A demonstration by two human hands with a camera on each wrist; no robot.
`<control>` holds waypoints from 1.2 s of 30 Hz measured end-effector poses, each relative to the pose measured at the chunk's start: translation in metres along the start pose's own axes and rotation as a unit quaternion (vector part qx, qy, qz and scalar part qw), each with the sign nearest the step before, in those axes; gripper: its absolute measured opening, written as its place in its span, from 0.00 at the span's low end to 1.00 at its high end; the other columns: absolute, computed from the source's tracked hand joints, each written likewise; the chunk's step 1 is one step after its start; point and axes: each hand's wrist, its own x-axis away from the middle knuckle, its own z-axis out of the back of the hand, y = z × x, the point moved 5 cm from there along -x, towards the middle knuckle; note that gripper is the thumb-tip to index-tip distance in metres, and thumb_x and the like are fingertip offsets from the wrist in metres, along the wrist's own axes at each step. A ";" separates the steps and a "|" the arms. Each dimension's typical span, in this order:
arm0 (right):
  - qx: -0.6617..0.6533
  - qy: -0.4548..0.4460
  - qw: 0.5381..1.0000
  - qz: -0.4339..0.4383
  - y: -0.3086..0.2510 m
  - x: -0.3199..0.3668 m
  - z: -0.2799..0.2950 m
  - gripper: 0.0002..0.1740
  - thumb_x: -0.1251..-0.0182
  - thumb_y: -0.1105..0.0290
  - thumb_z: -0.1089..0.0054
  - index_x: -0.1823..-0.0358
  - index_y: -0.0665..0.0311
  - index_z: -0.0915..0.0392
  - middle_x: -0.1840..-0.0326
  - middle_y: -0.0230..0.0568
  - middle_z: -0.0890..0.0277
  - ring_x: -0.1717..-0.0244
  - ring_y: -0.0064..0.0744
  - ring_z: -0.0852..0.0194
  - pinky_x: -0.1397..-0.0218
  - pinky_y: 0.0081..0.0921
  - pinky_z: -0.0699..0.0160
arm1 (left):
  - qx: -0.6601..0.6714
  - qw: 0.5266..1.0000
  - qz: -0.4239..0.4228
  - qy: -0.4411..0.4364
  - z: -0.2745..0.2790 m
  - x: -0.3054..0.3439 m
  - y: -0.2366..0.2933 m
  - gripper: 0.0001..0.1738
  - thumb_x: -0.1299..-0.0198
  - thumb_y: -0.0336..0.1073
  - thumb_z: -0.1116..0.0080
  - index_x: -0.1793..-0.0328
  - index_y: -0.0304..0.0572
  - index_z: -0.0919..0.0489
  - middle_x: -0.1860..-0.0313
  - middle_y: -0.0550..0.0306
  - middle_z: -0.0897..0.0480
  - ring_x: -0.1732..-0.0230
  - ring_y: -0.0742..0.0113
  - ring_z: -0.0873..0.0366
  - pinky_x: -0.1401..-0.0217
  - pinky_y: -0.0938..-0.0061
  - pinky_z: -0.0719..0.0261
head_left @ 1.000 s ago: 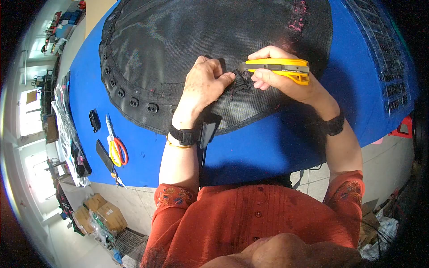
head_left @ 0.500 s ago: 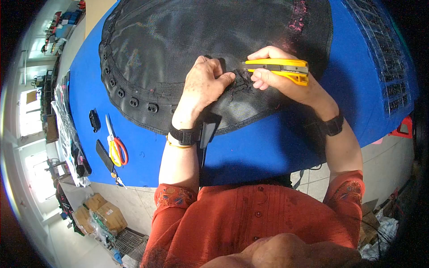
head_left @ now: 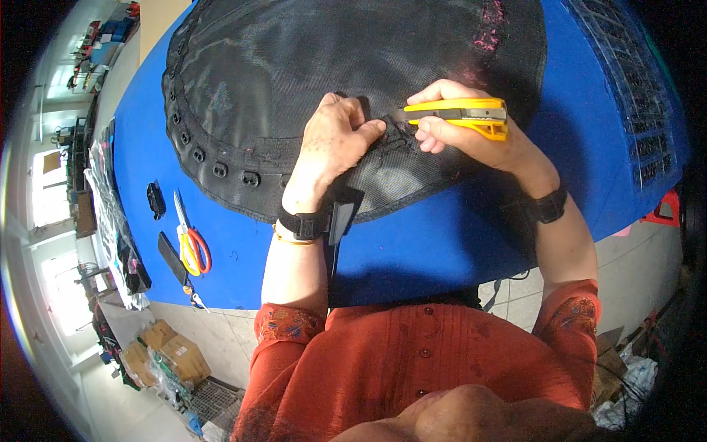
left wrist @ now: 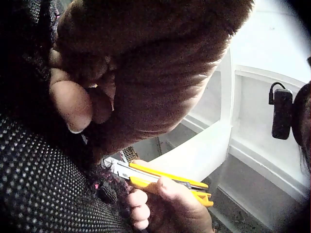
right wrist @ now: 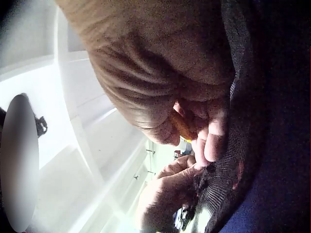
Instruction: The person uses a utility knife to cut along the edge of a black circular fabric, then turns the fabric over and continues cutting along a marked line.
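A black mesh cover (head_left: pixel 331 74) with a curved edge lies on the blue table. My left hand (head_left: pixel 335 140) grips its frayed black strip (head_left: pixel 398 136) with curled fingers and thumb. In the left wrist view, those fingers (left wrist: pixel 73 104) press close against the mesh. My right hand (head_left: pixel 471 129) holds a yellow utility knife (head_left: pixel 460 114), its blade pointing left toward the strip beside my left thumb. The left wrist view shows the knife's metal blade (left wrist: pixel 114 167) right at the frayed threads. In the right wrist view, my right fingers (right wrist: pixel 214 141) curl around the knife, mostly hiding it.
Scissors (head_left: pixel 193 247) with red and yellow handles lie on the blue table (head_left: pixel 412 258) at left, beside a dark flat piece (head_left: pixel 172 255) and a small black item (head_left: pixel 155 199). Plastic-wrapped black parts (head_left: pixel 648 140) lie at far right. Pink threads (head_left: pixel 490 29) mark the cover.
The knife and right hand have shifted slightly downward in the head view. The cover has moved a little to the left; the left hand keeps its hold nearly in place.
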 end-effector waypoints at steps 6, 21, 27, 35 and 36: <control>-0.002 -0.014 1.000 0.006 -0.001 0.002 0.001 0.16 0.19 0.71 0.39 0.36 0.69 0.22 0.56 0.40 0.12 0.58 0.23 0.11 0.52 0.25 0.09 | 0.014 1.000 0.022 -0.013 0.000 0.000 0.000 0.25 0.38 0.48 0.21 0.66 0.34 0.22 0.64 0.52 0.24 0.73 0.65 0.20 0.73 0.66 0.21; 0.020 -0.040 0.999 -0.012 -0.009 0.006 0.005 0.16 0.20 0.67 0.39 0.37 0.68 0.22 0.58 0.38 0.13 0.59 0.23 0.11 0.51 0.24 0.09 | 0.019 1.000 0.021 -0.014 0.000 0.000 0.001 0.25 0.38 0.48 0.20 0.67 0.34 0.22 0.63 0.52 0.24 0.74 0.65 0.20 0.73 0.67 0.20; 0.027 -0.049 0.998 -0.017 -0.013 0.009 0.009 0.16 0.20 0.67 0.39 0.38 0.68 0.21 0.59 0.38 0.13 0.61 0.23 0.12 0.54 0.24 0.10 | 0.019 1.000 0.014 -0.009 0.000 0.000 0.002 0.25 0.38 0.47 0.21 0.67 0.34 0.22 0.63 0.53 0.25 0.74 0.65 0.20 0.73 0.67 0.19; 0.031 -0.069 0.996 -0.057 -0.016 0.013 0.008 0.17 0.23 0.68 0.35 0.38 0.68 0.20 0.60 0.39 0.13 0.62 0.24 0.12 0.56 0.24 0.10 | 0.021 0.999 0.026 -0.027 0.000 -0.001 -0.001 0.24 0.37 0.47 0.21 0.67 0.34 0.22 0.62 0.52 0.25 0.74 0.65 0.20 0.74 0.67 0.19; 0.028 -0.067 0.996 -0.057 -0.015 0.013 0.008 0.17 0.23 0.68 0.35 0.38 0.68 0.20 0.60 0.39 0.13 0.62 0.24 0.12 0.56 0.24 0.11 | 0.022 0.999 0.028 -0.027 -0.001 -0.001 -0.001 0.24 0.37 0.47 0.21 0.67 0.34 0.22 0.61 0.52 0.25 0.73 0.64 0.20 0.74 0.67 0.19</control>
